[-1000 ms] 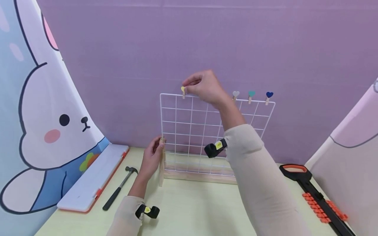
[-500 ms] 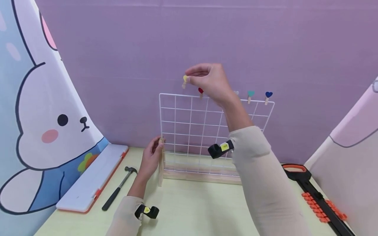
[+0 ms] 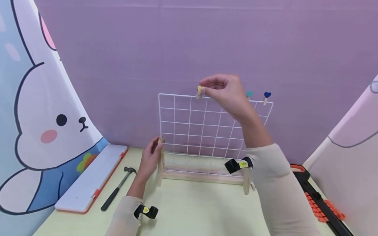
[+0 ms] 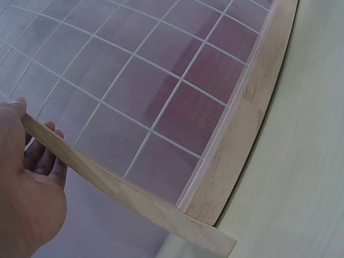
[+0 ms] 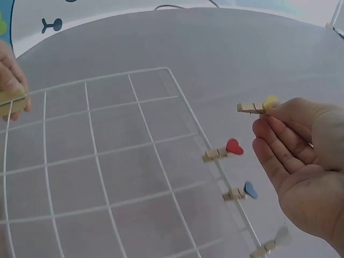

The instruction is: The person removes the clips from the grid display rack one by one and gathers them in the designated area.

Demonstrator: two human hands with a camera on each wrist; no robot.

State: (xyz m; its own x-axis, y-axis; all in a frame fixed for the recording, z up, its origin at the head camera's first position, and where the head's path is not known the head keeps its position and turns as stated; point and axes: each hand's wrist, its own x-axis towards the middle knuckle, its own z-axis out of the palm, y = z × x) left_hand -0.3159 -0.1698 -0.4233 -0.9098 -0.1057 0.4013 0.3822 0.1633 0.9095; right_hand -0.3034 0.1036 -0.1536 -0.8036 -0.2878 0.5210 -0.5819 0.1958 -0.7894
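Note:
My right hand (image 3: 228, 93) pinches a small wooden clothespin with a yellow heart (image 3: 199, 89) between thumb and fingertips. It hangs close over the top wire of a white wire grid (image 3: 174, 95), apart from the wire in the right wrist view. Clipped along that wire are clothespins with a red heart (image 5: 235, 147), a blue heart (image 5: 250, 189) and a white heart (image 5: 282, 236). Farther right sit a teal heart clothespin (image 3: 249, 94) and a dark blue one (image 3: 267, 95). My left hand (image 3: 150, 159) grips the left wooden upright (image 4: 97, 177) of the grid's stand.
The stand's wooden base (image 3: 203, 177) rests on the pale table (image 3: 192, 209). At left lie a hammer (image 3: 118, 190) and a flat white case (image 3: 94, 178) with orange edges. A black tool with orange pieces (image 3: 317, 196) lies at right. A purple cloth (image 3: 118, 65) hangs behind.
My right hand has lifted the yellow heart clothespin off the left part of the top wire, carried it right, then lowered it near the wire again. My left hand stays on the upright.

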